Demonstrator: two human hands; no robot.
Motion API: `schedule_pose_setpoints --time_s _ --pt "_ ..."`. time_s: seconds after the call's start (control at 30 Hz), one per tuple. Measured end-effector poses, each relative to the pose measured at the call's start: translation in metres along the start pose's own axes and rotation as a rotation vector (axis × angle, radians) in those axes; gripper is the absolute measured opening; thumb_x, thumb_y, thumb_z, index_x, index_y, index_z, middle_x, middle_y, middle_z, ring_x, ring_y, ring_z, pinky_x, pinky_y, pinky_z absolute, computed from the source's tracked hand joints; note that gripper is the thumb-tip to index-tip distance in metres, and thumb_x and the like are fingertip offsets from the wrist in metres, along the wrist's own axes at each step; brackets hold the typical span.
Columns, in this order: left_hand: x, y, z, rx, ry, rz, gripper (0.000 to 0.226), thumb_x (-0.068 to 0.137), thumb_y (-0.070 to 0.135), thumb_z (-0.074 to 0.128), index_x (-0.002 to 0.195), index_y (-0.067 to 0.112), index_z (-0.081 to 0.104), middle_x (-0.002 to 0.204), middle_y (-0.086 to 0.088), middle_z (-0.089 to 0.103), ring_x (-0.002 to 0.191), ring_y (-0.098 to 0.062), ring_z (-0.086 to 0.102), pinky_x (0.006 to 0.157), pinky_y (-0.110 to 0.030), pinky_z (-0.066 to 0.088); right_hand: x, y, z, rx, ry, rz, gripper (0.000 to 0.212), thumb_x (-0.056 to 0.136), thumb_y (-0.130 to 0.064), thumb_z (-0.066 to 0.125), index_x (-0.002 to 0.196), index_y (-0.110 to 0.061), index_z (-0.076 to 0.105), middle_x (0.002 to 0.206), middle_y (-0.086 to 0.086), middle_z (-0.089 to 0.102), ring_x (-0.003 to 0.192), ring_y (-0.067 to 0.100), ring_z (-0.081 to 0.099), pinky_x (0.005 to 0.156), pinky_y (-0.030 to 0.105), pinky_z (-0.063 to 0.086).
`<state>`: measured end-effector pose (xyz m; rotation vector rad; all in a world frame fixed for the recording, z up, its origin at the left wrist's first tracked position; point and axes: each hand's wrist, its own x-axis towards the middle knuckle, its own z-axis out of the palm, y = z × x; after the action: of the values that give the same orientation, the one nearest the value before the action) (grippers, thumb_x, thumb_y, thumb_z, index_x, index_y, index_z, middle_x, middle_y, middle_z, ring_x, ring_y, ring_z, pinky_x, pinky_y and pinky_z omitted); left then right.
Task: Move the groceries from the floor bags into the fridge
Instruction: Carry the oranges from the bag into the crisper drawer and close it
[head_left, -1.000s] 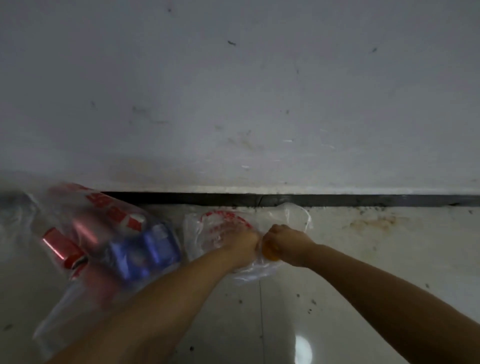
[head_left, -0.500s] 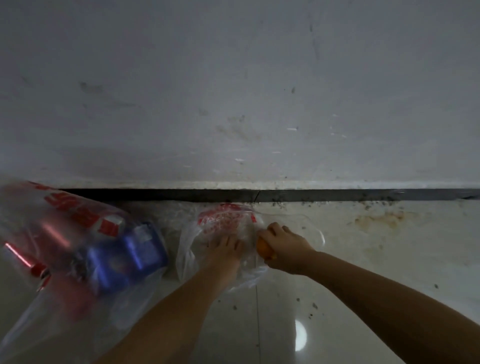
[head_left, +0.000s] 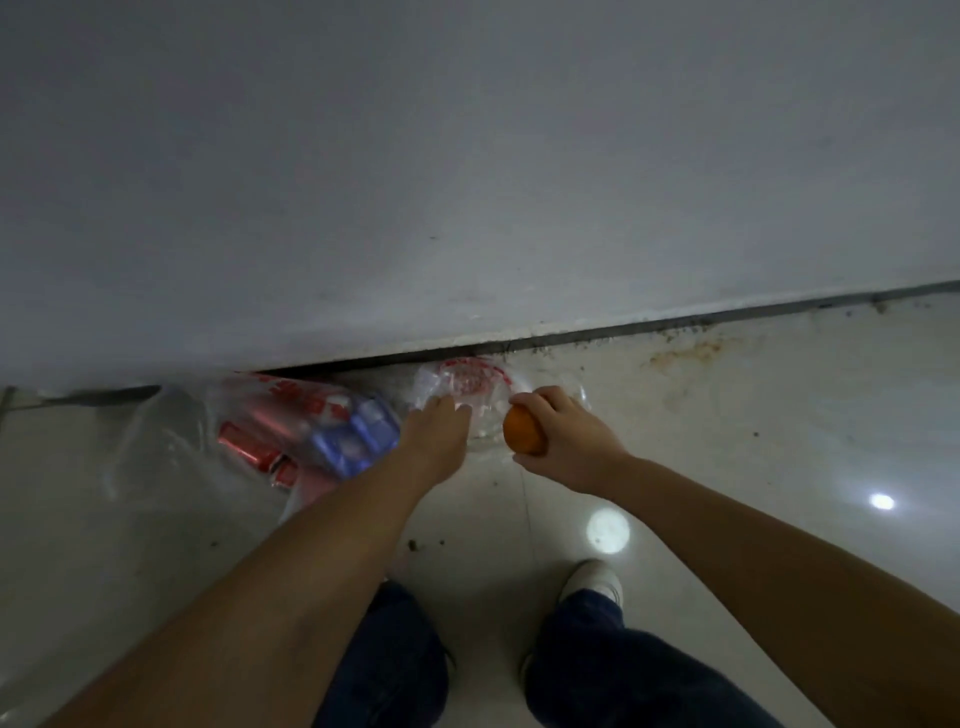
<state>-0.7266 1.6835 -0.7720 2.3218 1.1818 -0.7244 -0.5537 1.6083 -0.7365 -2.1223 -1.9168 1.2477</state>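
Observation:
My right hand (head_left: 563, 444) grips an orange (head_left: 523, 431) just in front of a small clear plastic bag (head_left: 467, 387) with red print that lies on the floor by the wall. My left hand (head_left: 434, 439) hovers over that bag's left side, fingers spread, holding nothing. To the left lies a larger clear bag (head_left: 171, 441) with red cans (head_left: 249, 449) and a blue pack (head_left: 356, 439) inside. No fridge is in view.
A grey wall (head_left: 467, 182) fills the upper half, with a dark skirting strip (head_left: 675, 330) at its foot. The pale glossy floor tile (head_left: 727, 441) extends right. My legs in dark jeans (head_left: 597, 665) and a white shoe (head_left: 592, 579) are below.
My right hand has drawn the orange out of the small bag and back toward me. My left hand has let go of the bag and opened. The view has tilted down and rolled.

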Motion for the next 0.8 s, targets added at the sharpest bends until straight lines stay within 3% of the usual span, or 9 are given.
schedule_pose_setpoints --time_s 0.23,0.37,0.57,0.8 --pt "-0.132 0.036 -0.136 -0.049 0.012 -0.004 0.033 0.089 0.004 0.043 0.121 0.008 0.050 0.127 -0.016 0.047 0.119 -0.032 0.045 0.090 -0.041 0.041 -0.114 -0.086 -0.097 0.004 -0.010 0.094 0.069 0.082 -0.048 0.066 0.139 -0.032 0.029 0.142 0.001 0.033 0.122 0.025 0.045 0.095 0.038 0.047" --pt "-0.187 0.068 -0.205 -0.090 0.022 0.073 0.039 0.089 0.008 0.045 0.128 0.010 0.049 0.137 -0.014 0.044 0.126 -0.033 0.041 0.098 -0.042 0.042 -0.185 -0.117 -0.159 0.006 0.061 0.186 0.069 0.081 -0.048 0.066 0.138 -0.033 0.031 0.141 0.000 0.035 0.122 0.024 0.046 0.094 0.037 0.048" --pt "-0.245 0.123 -0.296 -0.012 0.159 0.289 0.027 0.094 0.015 0.039 0.117 0.009 0.051 0.124 -0.011 0.049 0.115 -0.029 0.045 0.090 -0.039 0.040 -0.284 -0.139 -0.218 0.117 0.339 0.394 0.069 0.080 -0.045 0.069 0.137 -0.029 0.034 0.140 0.004 0.037 0.119 0.028 0.048 0.092 0.038 0.048" --pt "-0.313 0.227 -0.354 0.166 0.243 0.638 0.028 0.095 0.022 0.038 0.116 0.009 0.053 0.121 -0.011 0.051 0.111 -0.028 0.048 0.087 -0.038 0.044 -0.437 -0.158 -0.218 0.316 0.673 0.659 0.065 0.081 -0.042 0.069 0.136 -0.028 0.036 0.138 0.004 0.037 0.114 0.027 0.050 0.090 0.035 0.048"
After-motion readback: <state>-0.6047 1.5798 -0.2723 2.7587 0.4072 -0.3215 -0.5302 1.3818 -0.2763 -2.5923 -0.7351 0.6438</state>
